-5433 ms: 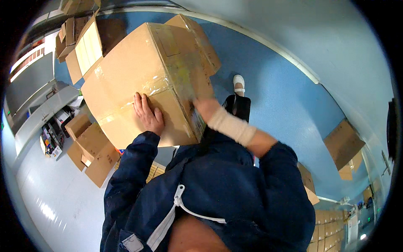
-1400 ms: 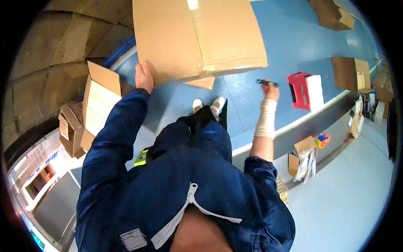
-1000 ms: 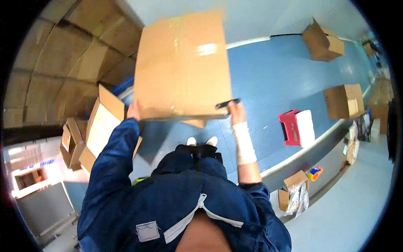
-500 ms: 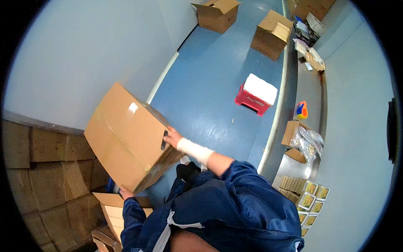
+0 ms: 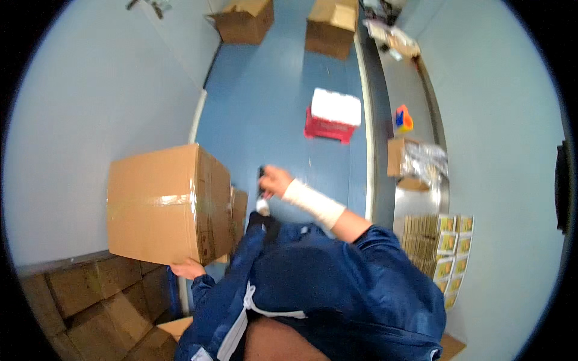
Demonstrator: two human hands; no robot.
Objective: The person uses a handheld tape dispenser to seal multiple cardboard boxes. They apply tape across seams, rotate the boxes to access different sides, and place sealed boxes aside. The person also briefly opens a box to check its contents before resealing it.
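Note:
A large taped cardboard box [image 5: 153, 201] stands at the left by the wall. My left hand [image 5: 189, 269] grips its near lower edge, the fingers partly hidden by the box. To the right of the box and apart from it, my right hand [image 5: 277, 181], with a pale wrap round the wrist, is closed on a small black handheld tool [image 5: 261, 180]. The tool's exact kind is not clear. Another piece of cardboard [image 5: 239, 207] shows just behind the right side of the box.
Stacked brown cartons [image 5: 111, 301] fill the lower left. Ahead on the blue floor are a red stool with a white top [image 5: 336, 107] and two open cartons [image 5: 331, 30] [image 5: 244, 23]. The metal counter [image 5: 409, 90] at right holds a tape dispenser [image 5: 404, 118], bagged parts [image 5: 424, 162] and small packs [image 5: 445, 243].
The large box has turned and shifted down in the view. My right hand has come away from its corner, carrying the black tool; my left hand stays at its lower edge.

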